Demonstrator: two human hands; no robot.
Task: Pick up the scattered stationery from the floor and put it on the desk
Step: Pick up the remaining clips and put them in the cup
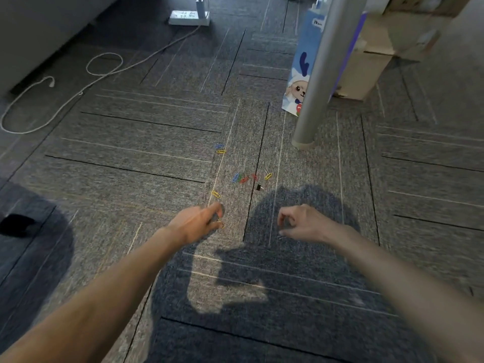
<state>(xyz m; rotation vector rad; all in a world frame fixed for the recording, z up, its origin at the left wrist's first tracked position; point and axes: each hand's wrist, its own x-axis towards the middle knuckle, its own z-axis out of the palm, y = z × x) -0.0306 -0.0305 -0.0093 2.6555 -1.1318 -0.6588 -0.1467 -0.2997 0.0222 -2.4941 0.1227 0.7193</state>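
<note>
Grey carpet-tile floor, nearest first: left hand, grip curled on what looks like a yellow clip at its fingertips; right hand at 3 o'clock of it, fingers curled over a small silvery clip, held or merely touched I cannot tell. Loose clips and a black binder clip lie at 12 o'clock on the floor; judged best pinched singly, nails against the pile, then pooled in one palm. Farther, 1 o'clock: table leg, blue bag, cardboard box; 11 o'clock: white cable, power strip, none barring the reach.

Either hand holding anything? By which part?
Left hand seems to pinch a yellow clip; which part of it is too blurred. Right hand: cannot tell.
</note>
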